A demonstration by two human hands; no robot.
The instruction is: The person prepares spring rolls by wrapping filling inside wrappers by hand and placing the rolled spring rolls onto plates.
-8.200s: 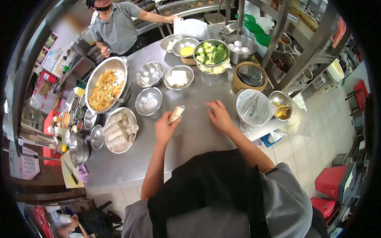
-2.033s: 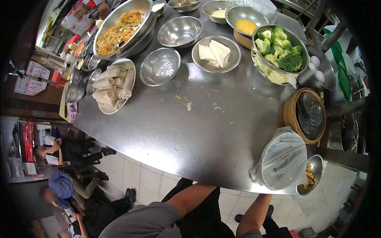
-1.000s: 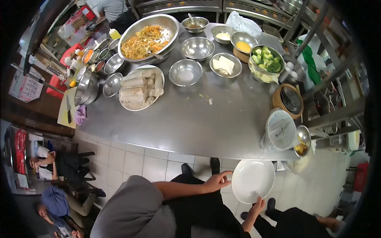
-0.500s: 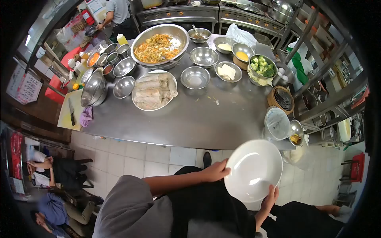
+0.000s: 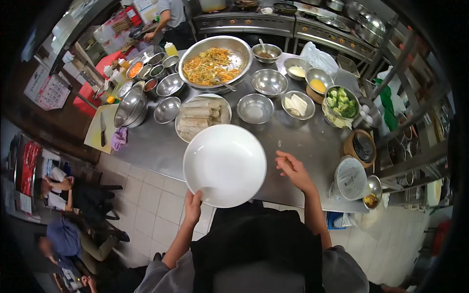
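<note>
A large empty white plate [image 5: 224, 166] is held up over the table's front edge. My left hand [image 5: 193, 205] grips its lower left rim, thumb on top. To the right of the plate, my right hand [image 5: 292, 168] is raised with nothing in it, fingers apart. Behind the plate, a dish of rolled wrappers [image 5: 198, 115] is partly covered by it. Beyond the rolls stands a big metal bowl of shredded vegetables [image 5: 212, 66] with a spoon. Metal bowls, one empty [image 5: 255, 108] and one with white blocks [image 5: 295, 105], stand behind my right hand.
Broccoli [image 5: 342, 101], a bamboo steamer [image 5: 361, 146] and a plastic-covered container [image 5: 350, 178] line the right side. At the left lie a knife [image 5: 102, 129] on a board and a purple cloth [image 5: 118, 138]. One person [image 5: 171, 19] stands behind the table; others sit at the lower left.
The white plate has moved left and up, over the table's edge beside the rolls. My right hand has let go of it and is apart; my left hand now holds the rim alone.
</note>
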